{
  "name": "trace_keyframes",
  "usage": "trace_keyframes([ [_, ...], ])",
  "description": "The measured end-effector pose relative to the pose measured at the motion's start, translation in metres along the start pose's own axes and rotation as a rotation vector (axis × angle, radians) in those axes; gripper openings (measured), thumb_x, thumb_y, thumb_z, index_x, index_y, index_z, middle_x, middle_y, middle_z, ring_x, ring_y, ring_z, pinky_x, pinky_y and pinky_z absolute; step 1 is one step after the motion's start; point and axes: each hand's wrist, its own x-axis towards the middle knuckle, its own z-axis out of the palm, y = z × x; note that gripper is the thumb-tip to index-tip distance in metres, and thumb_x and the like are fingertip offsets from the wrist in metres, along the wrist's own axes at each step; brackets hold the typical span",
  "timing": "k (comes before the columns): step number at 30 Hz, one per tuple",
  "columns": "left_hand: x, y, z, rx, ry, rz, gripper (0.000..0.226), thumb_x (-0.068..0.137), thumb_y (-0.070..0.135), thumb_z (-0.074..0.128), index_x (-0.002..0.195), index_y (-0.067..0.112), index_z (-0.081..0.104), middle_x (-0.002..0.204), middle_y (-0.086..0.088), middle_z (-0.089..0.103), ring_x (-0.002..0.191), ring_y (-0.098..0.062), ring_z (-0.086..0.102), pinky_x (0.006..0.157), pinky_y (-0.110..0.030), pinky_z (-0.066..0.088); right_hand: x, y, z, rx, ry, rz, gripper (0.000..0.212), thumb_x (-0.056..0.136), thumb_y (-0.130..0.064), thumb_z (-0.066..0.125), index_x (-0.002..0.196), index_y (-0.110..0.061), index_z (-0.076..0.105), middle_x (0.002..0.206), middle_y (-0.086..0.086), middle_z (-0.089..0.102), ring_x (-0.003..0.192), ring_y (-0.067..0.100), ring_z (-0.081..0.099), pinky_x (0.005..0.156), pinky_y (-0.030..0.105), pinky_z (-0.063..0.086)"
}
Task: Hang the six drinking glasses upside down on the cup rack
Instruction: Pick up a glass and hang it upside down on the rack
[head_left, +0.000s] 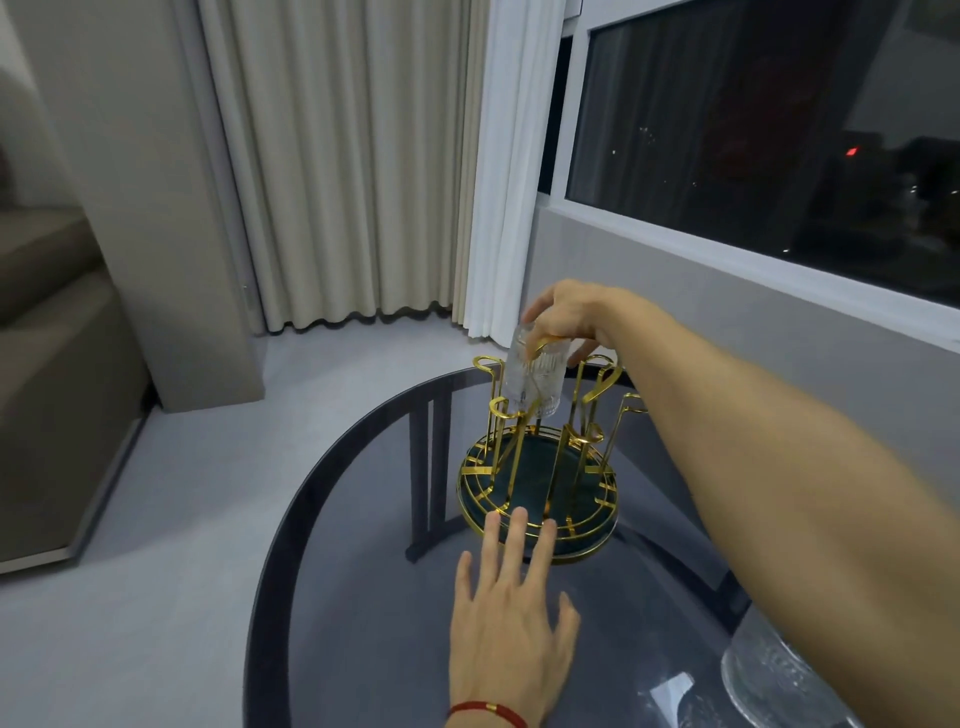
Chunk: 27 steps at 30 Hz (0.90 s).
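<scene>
Right hand (563, 317) grips a glass (535, 374) by its base, mouth down, pretty much upright over a rack (540, 478) prong. Left hand (511, 613) lies flat and open on the counter (363, 597), fingertips touching the rack's base.

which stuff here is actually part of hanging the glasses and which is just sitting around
Part of the job:
- glass, upside down in the right hand
- gold cup rack
- left hand, fingertips at the rack's base

Just there:
- glass table
- curtains
- sofa
- window
</scene>
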Motion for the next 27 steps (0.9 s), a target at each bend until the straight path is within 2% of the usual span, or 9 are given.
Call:
trace_keyframes([
  [3,0.000,0.000,0.001,0.001,0.008,0.004,0.074,0.097,0.057,0.031,0.159,0.046,-0.009,0.170,0.011,-0.016,0.152,-0.017,-0.028,0.124,-0.047,-0.008,0.004,-0.008,-0.002,-0.046,-0.121,0.047,0.049,0.075,-0.003,0.090,0.116,-0.022,0.071,0.132,0.012,0.060,0.115,0.034,0.059,0.067,0.040,0.067],
  [6,0.000,-0.001,0.000,0.000,0.005,0.009,0.075,0.097,0.055,0.033,0.159,0.046,-0.007,0.171,0.011,-0.015,0.152,-0.017,-0.028,0.123,-0.047,-0.007,0.007,-0.014,-0.002,-0.125,-0.198,0.061,0.060,0.076,0.000,0.089,0.127,-0.020,0.066,0.142,0.017,0.057,0.124,0.041,0.060,0.091,0.051,0.063],
  [9,-0.001,-0.002,-0.001,0.005,-0.007,0.009,0.077,0.096,0.053,0.036,0.159,0.046,-0.007,0.171,0.011,-0.016,0.153,-0.018,-0.027,0.125,-0.047,-0.005,0.007,-0.019,-0.001,-0.218,-0.237,0.059,0.062,0.081,-0.006,0.087,0.136,-0.020,0.062,0.145,0.018,0.054,0.122,0.040,0.062,0.100,0.052,0.059],
  [12,0.000,-0.002,-0.001,0.018,-0.009,0.004,0.077,0.096,0.053,0.036,0.159,0.046,-0.008,0.171,0.011,-0.015,0.154,-0.017,-0.026,0.126,-0.048,-0.002,0.006,-0.016,-0.001,-0.216,-0.211,0.030,0.050,0.089,-0.018,0.081,0.136,-0.015,0.064,0.142,0.016,0.059,0.120,0.033,0.062,0.103,0.048,0.057],
  [14,-0.001,-0.001,-0.001,0.023,0.002,0.005,0.076,0.095,0.053,0.033,0.159,0.046,-0.008,0.172,0.011,-0.014,0.154,-0.016,-0.025,0.126,-0.047,-0.002,0.004,-0.010,0.000,-0.148,-0.155,0.015,0.045,0.092,-0.025,0.077,0.134,-0.014,0.066,0.138,0.015,0.062,0.121,0.035,0.064,0.098,0.047,0.060],
  [16,-0.002,-0.001,-0.002,0.028,0.014,0.003,0.074,0.096,0.053,0.032,0.160,0.046,-0.006,0.172,0.011,-0.011,0.155,-0.016,-0.023,0.126,-0.047,0.000,0.000,-0.003,0.000,-0.073,-0.022,-0.072,0.039,0.098,-0.028,0.069,0.135,-0.016,0.068,0.137,0.011,0.064,0.121,0.032,0.063,0.092,0.042,0.059],
  [20,-0.005,0.003,-0.007,0.049,0.016,-0.002,0.068,0.101,0.049,0.030,0.161,0.043,-0.001,0.173,0.008,-0.004,0.157,-0.018,-0.016,0.127,-0.047,0.007,-0.029,0.016,-0.006,0.093,0.265,-0.226,0.031,0.102,-0.023,0.060,0.128,-0.011,0.071,0.131,0.010,0.069,0.121,0.028,0.064,0.101,0.041,0.053],
  [24,-0.010,0.011,-0.016,0.071,-0.004,-0.018,0.067,0.104,0.046,0.032,0.162,0.038,0.001,0.173,0.005,-0.006,0.158,-0.021,-0.013,0.128,-0.049,0.008,-0.088,0.048,-0.009,0.021,0.409,-0.268,0.032,0.100,-0.023,0.058,0.128,-0.013,0.070,0.127,0.008,0.067,0.120,0.026,0.062,0.097,0.039,0.051],
  [27,-0.016,0.030,-0.028,0.060,-0.021,-0.019,0.067,0.103,0.046,0.037,0.163,0.034,0.009,0.174,0.001,-0.001,0.158,-0.024,-0.009,0.126,-0.053,0.013,-0.144,0.077,-0.008,-0.081,0.443,-0.282,0.035,0.100,-0.026,0.057,0.131,-0.014,0.068,0.132,0.009,0.067,0.123,0.026,0.061,0.100,0.041,0.050],
])
